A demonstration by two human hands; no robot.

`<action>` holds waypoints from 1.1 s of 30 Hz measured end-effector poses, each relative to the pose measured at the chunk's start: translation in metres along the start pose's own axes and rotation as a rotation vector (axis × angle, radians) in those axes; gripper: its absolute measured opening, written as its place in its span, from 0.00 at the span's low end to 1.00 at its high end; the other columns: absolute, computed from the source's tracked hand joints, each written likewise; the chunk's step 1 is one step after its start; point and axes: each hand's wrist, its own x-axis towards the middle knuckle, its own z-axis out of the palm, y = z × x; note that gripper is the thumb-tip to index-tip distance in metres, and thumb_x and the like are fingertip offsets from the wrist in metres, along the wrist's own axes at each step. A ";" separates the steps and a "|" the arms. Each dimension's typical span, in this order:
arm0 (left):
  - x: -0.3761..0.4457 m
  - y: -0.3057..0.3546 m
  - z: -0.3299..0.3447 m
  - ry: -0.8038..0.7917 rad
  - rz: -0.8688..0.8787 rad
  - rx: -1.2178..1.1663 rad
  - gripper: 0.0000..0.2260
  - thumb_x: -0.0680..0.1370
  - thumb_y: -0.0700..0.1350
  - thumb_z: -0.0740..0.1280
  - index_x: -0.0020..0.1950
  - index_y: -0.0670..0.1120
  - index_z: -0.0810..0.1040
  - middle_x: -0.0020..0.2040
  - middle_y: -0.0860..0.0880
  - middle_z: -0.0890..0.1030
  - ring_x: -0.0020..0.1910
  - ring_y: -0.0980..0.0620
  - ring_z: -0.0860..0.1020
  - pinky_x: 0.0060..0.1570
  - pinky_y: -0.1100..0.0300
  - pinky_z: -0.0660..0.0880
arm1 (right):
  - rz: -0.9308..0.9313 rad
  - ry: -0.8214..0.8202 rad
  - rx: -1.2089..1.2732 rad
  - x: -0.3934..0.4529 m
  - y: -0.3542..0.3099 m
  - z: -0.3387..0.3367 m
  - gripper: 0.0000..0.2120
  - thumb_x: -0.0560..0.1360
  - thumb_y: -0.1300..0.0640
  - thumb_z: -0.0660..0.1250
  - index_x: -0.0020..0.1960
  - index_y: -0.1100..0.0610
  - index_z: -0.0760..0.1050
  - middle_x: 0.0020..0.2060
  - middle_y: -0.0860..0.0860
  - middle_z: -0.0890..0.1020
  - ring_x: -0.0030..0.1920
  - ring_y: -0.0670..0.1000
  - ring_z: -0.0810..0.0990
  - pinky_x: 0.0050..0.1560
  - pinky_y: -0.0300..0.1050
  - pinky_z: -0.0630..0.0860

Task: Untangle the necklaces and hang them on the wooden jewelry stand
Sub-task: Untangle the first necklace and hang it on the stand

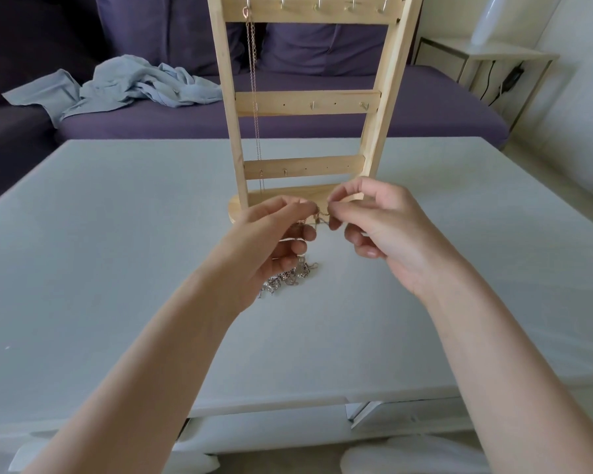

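Lying crumpled on the purple sofa (288, 124) at far left, a pale blue cloth (124, 85). Hanging from the top-left hook of the tall light wooden jewelry stand (305, 100), a thin rose-gold chain (254, 83). Between both hands, just before the stand's base, a tangled knot of fine necklaces (320, 217); silvery links (288, 278) trailing onto the white table (117, 234). Left hand (271, 241) and right hand (384, 227) pinching the knot, fingertips nearly closed.
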 end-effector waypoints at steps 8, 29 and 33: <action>0.001 -0.002 0.001 -0.008 0.001 0.158 0.06 0.79 0.44 0.62 0.43 0.47 0.72 0.25 0.52 0.75 0.22 0.57 0.67 0.21 0.69 0.64 | -0.041 -0.018 -0.045 0.000 0.000 -0.005 0.14 0.73 0.70 0.58 0.35 0.58 0.77 0.28 0.49 0.73 0.29 0.47 0.67 0.23 0.37 0.61; 0.004 -0.008 0.004 0.062 0.003 0.411 0.05 0.79 0.44 0.62 0.44 0.45 0.73 0.23 0.52 0.77 0.20 0.56 0.67 0.20 0.67 0.61 | -0.187 -0.044 -0.545 0.005 0.011 0.003 0.08 0.69 0.59 0.74 0.34 0.52 0.77 0.38 0.45 0.73 0.33 0.42 0.73 0.29 0.32 0.69; 0.004 -0.007 -0.002 0.036 0.002 0.453 0.06 0.78 0.46 0.65 0.43 0.47 0.75 0.22 0.52 0.76 0.21 0.55 0.65 0.22 0.66 0.61 | -0.040 -0.027 -0.355 0.004 0.008 -0.005 0.05 0.69 0.60 0.72 0.36 0.59 0.79 0.36 0.52 0.77 0.29 0.49 0.74 0.35 0.41 0.72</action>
